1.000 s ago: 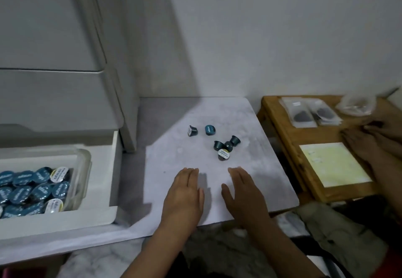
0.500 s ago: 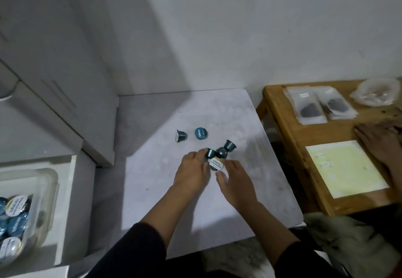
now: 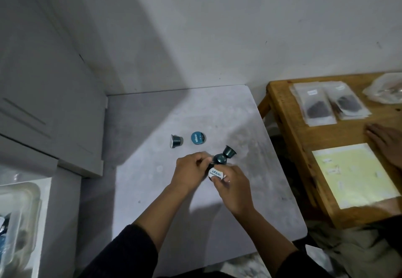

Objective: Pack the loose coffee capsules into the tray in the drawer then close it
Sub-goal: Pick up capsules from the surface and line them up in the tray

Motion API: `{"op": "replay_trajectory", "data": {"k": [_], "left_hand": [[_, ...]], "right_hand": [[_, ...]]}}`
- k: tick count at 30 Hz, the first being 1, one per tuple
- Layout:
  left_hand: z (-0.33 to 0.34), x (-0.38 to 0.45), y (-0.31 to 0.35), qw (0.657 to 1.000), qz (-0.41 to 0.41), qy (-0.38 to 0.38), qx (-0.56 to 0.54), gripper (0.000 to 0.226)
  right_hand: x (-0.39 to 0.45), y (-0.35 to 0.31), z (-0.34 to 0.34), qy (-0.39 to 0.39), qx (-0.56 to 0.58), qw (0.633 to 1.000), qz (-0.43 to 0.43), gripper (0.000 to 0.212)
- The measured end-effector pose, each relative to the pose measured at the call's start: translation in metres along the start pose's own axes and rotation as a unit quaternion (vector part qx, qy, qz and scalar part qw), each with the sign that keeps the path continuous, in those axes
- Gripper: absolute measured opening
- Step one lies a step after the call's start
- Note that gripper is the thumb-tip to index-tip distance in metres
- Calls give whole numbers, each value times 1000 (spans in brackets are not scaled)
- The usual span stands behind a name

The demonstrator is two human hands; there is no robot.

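Observation:
Several teal coffee capsules lie on a marble tabletop (image 3: 152, 201). My left hand (image 3: 190, 172) curls its fingers around a dark capsule that is mostly hidden. My right hand (image 3: 233, 187) pinches a white-lidded capsule (image 3: 215, 174). Just beyond my fingers sit two more teal capsules (image 3: 220, 159), (image 3: 230, 152), touching each other. Farther left, one capsule lies on its side (image 3: 175, 141) and another shows its blue lid (image 3: 198, 138). At the lower left edge, the clear plastic tray (image 3: 26, 192) sits in the open white drawer (image 3: 63, 212), with some capsules inside.
Grey cabinet fronts (image 3: 50, 95) rise at the left, above the drawer. A wooden table (image 3: 289, 129) at the right holds clear bags (image 3: 317, 108), a yellow sheet (image 3: 352, 175) and another person's hand (image 3: 387, 140).
My hands moved forward from lying flat near the table's front edge to the capsule cluster and closed on capsules. The view swung right, so the drawer slid to the left edge.

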State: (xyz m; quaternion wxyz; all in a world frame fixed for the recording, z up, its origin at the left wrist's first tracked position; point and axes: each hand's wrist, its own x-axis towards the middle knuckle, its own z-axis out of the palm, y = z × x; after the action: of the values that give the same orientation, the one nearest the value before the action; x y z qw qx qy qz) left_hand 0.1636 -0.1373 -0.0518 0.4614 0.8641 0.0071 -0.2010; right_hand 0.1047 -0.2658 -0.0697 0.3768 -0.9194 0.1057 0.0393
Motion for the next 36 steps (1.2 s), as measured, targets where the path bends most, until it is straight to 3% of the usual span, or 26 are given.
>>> {"op": "replay_trajectory", "data": {"k": [4, 12, 17, 23, 28, 36], "left_hand": [[2, -2, -6, 998, -33, 22, -45, 12], [4, -12, -15, 980, -95, 64, -160, 20], [-3, -34, -14, 973, -66, 102, -195, 21], [-25, -83, -3, 934, -38, 174, -310, 28], [-66, -134, -4, 888, -5, 238, -393, 30], [-153, -205, -40, 837, 27, 356, -415, 25]], "right_hand": [[-4, 2, -3, 1, 12, 999, 29, 30], [-7, 10, -9, 9, 118, 988, 97, 21], [-16, -5, -25, 30, 182, 976, 114, 23], [-38, -48, -45, 21, 254, 966, 48, 25], [-61, -105, -41, -21, 366, 930, -5, 25], [-94, -197, -3, -112, 382, 916, -55, 26]]}}
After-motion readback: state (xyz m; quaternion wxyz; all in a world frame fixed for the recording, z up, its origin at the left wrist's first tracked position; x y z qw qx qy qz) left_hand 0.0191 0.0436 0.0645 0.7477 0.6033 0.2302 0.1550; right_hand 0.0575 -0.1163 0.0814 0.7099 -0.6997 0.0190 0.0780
